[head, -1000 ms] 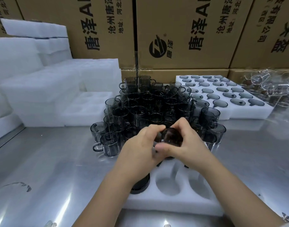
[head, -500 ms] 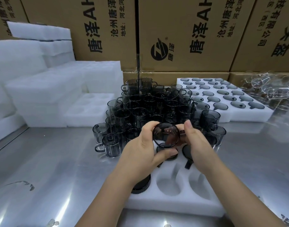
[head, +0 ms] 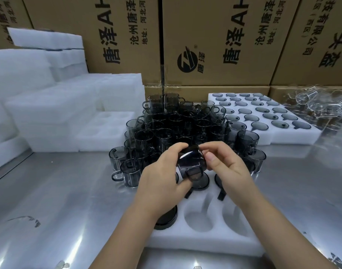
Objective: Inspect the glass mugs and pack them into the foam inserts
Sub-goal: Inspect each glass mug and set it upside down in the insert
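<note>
A smoky grey glass mug (head: 191, 164) lies tilted on its side in the air, handle facing me. My left hand (head: 162, 175) grips it from the left and my right hand (head: 226, 167) pinches its right end. Both hover over the far end of a white foam insert (head: 205, 239). Dark mugs sit in some of its holes (head: 166, 218), (head: 200, 181); two near holes show bare foam. Behind my hands stands a dense cluster of grey mugs (head: 172, 125).
A filled foam tray (head: 294, 136) of mugs lies at the back right, with clear glassware (head: 319, 105) beyond it. Stacked white foam blocks (head: 46, 105) fill the left. Cardboard boxes (head: 214, 41) wall the back. The steel table (head: 59, 206) is shiny.
The mug has turned in my hands: its open mouth faced me half a second ago, now its side and handle face me. Both hands stayed over the insert.
</note>
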